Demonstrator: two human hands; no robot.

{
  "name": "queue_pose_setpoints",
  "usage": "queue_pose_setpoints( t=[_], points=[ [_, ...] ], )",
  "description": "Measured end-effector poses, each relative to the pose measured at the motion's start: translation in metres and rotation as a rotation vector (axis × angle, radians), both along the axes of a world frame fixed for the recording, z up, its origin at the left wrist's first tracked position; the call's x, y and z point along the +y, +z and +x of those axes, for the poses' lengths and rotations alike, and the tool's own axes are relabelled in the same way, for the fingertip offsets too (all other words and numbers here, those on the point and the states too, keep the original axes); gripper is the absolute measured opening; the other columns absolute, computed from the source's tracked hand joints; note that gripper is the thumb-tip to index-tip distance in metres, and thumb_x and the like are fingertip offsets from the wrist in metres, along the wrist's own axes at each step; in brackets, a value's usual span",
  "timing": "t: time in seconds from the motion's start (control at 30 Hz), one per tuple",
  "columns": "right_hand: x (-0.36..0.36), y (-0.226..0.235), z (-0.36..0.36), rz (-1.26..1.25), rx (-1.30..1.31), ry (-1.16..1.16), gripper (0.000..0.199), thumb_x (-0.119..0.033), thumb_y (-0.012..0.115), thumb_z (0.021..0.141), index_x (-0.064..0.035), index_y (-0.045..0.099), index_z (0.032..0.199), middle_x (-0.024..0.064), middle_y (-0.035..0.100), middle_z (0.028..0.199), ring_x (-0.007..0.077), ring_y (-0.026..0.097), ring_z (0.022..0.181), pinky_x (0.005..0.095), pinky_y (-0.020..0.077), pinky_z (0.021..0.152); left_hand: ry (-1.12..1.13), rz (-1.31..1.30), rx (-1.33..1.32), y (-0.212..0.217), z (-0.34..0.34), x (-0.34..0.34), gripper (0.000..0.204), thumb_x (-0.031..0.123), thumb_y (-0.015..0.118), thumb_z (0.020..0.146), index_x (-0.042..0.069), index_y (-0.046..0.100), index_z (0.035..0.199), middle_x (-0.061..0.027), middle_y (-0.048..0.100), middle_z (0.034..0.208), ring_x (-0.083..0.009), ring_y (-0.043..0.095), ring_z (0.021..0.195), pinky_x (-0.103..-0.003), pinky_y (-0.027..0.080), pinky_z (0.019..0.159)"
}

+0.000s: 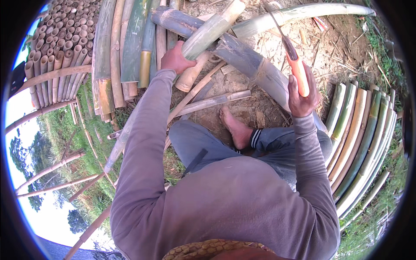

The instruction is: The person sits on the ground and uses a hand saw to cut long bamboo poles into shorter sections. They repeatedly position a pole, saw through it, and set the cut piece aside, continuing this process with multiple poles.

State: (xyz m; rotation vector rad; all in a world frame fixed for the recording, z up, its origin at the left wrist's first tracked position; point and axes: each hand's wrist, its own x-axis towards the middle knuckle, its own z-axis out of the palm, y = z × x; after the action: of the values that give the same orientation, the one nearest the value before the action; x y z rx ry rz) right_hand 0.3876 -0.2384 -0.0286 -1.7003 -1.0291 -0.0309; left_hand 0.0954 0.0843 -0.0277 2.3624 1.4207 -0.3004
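Nearest the camera, a grey long-sleeved top (225, 199) and grey trousers (203, 145) are seen from above, with one bare foot (234, 125) set on the dirt ground (329, 52) in front of the knees. Further out, the right hand (301, 93) is clenched around the orange handle of a long knife (290, 47), which is held upright so that its thin curved blade points away from the body. On the other side, the left hand (175, 58) is closed around a pale green bamboo piece (208, 34), gripped near its lower end and tilted up and to the right. This piece is crossed over a thick grey bamboo trunk (242, 56) that lies slanted on the ground between the two hands. A few thin split strips (212, 102) are scattered on the ground just beyond the foot. To the right, a row of curved split slats (364, 138) is laid side by side. To the left, longer green and tan slats (125, 47) are stacked, and beyond them a pile of cut bamboo tubes (65, 30) is seen end-on.
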Motion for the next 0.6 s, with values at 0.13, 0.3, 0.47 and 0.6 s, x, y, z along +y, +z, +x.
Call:
queue_pose_setpoints(
  t=[0.13, 0.3, 0.47, 0.6],
  points=[
    [-0.049, -0.039, 0.052, -0.275, -0.457, -0.242, 0.060, -0.016, 0.080, 0.094, 0.0032, 0.061, 0.147, 0.0219, 0.073, 0.136, 0.0381, 0.075, 0.116, 0.0436, 0.0613, 0.097, -0.021, 0.301, -0.148, -0.003, -0.016, -0.026, 0.090, 0.045, 0.093, 0.071, 0.013, 0.054, 0.146, -0.0155, 0.065, 0.142, -0.0342, 0.063, 0.132, -0.045, 0.049, 0.111],
    [-0.101, -0.098, 0.104, -0.784, -0.243, -0.267, 0.070, -0.036, 0.067, 0.102, -0.0005, 0.049, 0.159, 0.0237, 0.058, 0.156, 0.0395, 0.057, 0.143, 0.0479, 0.0465, 0.118, 0.106, 0.696, -0.651, -0.019, -0.040, -0.107, 0.088, 0.045, 0.094, 0.071, 0.014, 0.054, 0.144, -0.0141, 0.052, 0.146, -0.0406, 0.045, 0.140, -0.057, 0.034, 0.121],
    [-0.038, -0.086, 0.078, -0.898, -0.576, -0.250, 0.077, -0.063, 0.073, 0.095, -0.0161, 0.058, 0.154, 0.0164, 0.063, 0.133, 0.0365, 0.062, 0.125, 0.0589, 0.0501, 0.101, 1.004, 0.752, -0.830, -0.045, -0.171, -0.185, 0.082, 0.040, 0.089, 0.083, 0.002, 0.048, 0.144, -0.0204, 0.051, 0.141, -0.0340, 0.050, 0.132, -0.049, 0.041, 0.113],
    [0.100, -0.041, 0.016, -0.423, -0.781, 0.255, 0.082, -0.055, 0.078, 0.092, -0.0188, 0.050, 0.160, 0.0160, 0.054, 0.151, 0.0371, 0.053, 0.140, 0.0619, 0.0426, 0.112, 1.900, 0.941, -1.117, -0.099, -0.322, -0.163, 0.079, 0.045, 0.083, 0.093, -0.004, 0.047, 0.143, -0.0182, 0.054, 0.136, -0.0271, 0.056, 0.120, -0.045, 0.047, 0.104]
  ],
)
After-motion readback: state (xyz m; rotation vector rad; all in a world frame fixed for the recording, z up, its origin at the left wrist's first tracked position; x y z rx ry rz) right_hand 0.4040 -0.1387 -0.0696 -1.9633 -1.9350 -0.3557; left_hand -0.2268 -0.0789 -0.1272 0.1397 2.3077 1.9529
